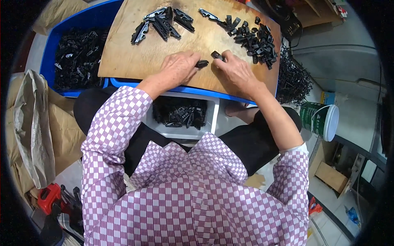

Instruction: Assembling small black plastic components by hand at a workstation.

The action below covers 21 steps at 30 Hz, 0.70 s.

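Over the near part of a wooden board (123, 61), my left hand (177, 66) is closed round a black plastic piece (202, 64) whose end sticks out past the fingers. A short distance to the right, my right hand (237, 70) pinches a small black plastic clip (217, 55) between thumb and forefinger. The two pieces are apart. Beyond my left hand lies a pile of long black clips (162, 22) with shiny edges. Beyond my right hand, small black clip parts (258, 43) are heaped, with one long clip (209, 15) by their far left end.
A blue bin (49, 53) of black parts stands at the left. Under the board's near edge is a white box (213, 117) holding more clips. Tangled black pieces (293, 78) and a green bucket (316, 119) are at the right. Paper sacks (33, 131) lie left.
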Motion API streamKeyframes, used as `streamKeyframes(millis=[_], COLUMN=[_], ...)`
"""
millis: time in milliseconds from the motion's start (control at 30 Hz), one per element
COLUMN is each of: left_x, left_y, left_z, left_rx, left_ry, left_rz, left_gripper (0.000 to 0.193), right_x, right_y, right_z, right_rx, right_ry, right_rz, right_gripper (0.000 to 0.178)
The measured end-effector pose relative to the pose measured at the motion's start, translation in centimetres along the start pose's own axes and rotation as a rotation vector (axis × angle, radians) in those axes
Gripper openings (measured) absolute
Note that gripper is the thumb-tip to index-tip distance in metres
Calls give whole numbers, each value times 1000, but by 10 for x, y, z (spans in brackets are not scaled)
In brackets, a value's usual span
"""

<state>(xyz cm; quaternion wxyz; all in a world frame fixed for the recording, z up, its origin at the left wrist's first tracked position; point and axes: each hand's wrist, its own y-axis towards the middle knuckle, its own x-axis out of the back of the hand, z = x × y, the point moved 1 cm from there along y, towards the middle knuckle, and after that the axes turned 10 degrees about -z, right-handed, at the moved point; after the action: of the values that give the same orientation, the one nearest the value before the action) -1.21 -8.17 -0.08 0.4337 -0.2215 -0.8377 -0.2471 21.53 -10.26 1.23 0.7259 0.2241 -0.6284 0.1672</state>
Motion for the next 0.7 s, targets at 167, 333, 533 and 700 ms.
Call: streamKeyframes(millis=[167,333,533,700], left_x=[9,8,10,10], left_y=[-9,-11,-7,-3], left_z=[2,6,2,1], left_rx=[-6,47,24,41], left_ry=[54,89,81,72], left_rz=[-56,-31,-14,-1], left_gripper=[26,22,19,16], right_x=[3,-10,-10,-8], right_y=[-6,13,21,9], right_z=[-1,-2,-7,6], right_rx=[-140,-314,-239,-203], right_ry=[233,246,158,509], right_rz=[-167,-136,-1,-124], right_gripper=[20,24,32,22])
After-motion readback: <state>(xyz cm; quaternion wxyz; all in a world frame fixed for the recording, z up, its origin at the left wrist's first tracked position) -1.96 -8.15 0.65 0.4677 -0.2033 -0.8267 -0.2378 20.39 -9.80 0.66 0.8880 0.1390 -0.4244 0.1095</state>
